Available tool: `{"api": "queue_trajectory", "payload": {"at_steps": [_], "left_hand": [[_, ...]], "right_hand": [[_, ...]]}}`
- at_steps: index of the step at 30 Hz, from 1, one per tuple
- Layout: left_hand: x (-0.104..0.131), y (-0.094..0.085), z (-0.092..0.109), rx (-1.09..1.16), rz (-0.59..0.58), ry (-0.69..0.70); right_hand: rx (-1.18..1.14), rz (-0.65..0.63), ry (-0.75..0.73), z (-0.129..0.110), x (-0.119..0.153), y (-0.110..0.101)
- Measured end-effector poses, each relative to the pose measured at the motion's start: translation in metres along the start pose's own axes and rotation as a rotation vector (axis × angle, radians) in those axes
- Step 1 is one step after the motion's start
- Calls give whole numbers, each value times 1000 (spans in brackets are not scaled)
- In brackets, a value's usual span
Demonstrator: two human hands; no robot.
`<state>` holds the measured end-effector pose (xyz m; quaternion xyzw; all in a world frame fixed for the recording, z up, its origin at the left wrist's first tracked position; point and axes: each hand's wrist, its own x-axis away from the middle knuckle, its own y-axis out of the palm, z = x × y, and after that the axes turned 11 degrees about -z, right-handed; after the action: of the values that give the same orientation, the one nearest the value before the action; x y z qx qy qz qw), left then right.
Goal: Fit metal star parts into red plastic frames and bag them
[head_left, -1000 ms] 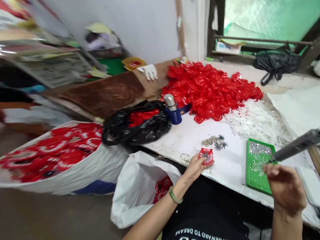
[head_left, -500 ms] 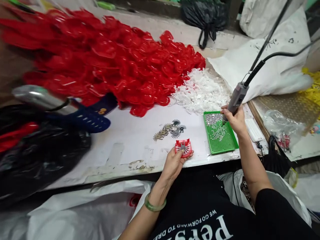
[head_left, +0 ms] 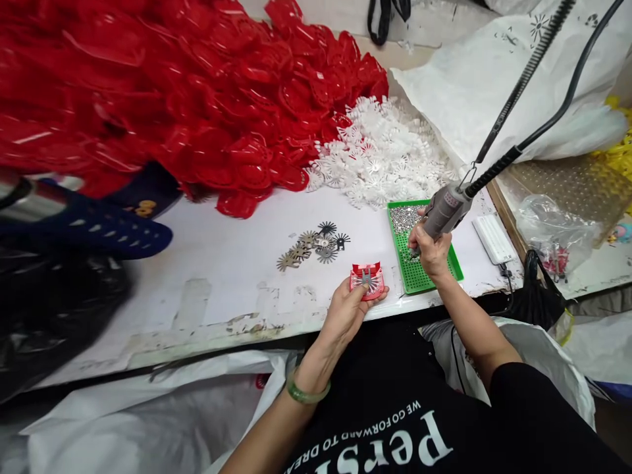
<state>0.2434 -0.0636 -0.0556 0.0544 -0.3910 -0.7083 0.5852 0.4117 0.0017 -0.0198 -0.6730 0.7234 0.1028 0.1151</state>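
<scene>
Along the tabletop's (head_left: 232, 276) back left, a heap of red plastic pieces (head_left: 197, 99) is spreading toward the middle, suggesting that plenty of work is remaining. Between that heap and the near edge, a cluster of loose spoked pieces (head_left: 326, 254) is lying flat, apparently waiting their turn. At the near edge, right of the cluster, the left hand (head_left: 343, 309) is pinching a red part (head_left: 380, 282), its thumb pressing a gray spoked piece (head_left: 366, 275) onto it; this unit seems laid together but probably not yet fastened. The red part is sitting at the fingertips, just above the near edge. Behind, white spoked pieces (head_left: 378, 158) are piling against the red heap. Farther right, the right hand (head_left: 430, 253) is wrapping around a corded tool (head_left: 447, 209), whose tip is pointing down into the green tray (head_left: 419, 282) of silver bits (head_left: 407, 217); whether it is touching one, I cannot tell.
</scene>
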Motion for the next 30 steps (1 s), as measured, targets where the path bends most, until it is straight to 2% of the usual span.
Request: {"api": "queue_trajectory", "payload": {"at_steps": [4, 12, 21, 27, 30], "left_hand": [[0, 1, -2, 7, 8, -4], [0, -1, -1, 3, 21, 14], [0, 1, 1, 2, 31, 10], [0, 4, 0, 9, 16, 7], [-1, 5, -1, 10, 29, 14]], "right_hand": [[-40, -16, 21, 6, 0, 5], [28, -33, 42, 15, -1, 6], [-79, -48, -72, 18, 0, 5], [25, -50, 15, 23, 2, 3], [31, -19, -2, 15, 1, 3]]}}
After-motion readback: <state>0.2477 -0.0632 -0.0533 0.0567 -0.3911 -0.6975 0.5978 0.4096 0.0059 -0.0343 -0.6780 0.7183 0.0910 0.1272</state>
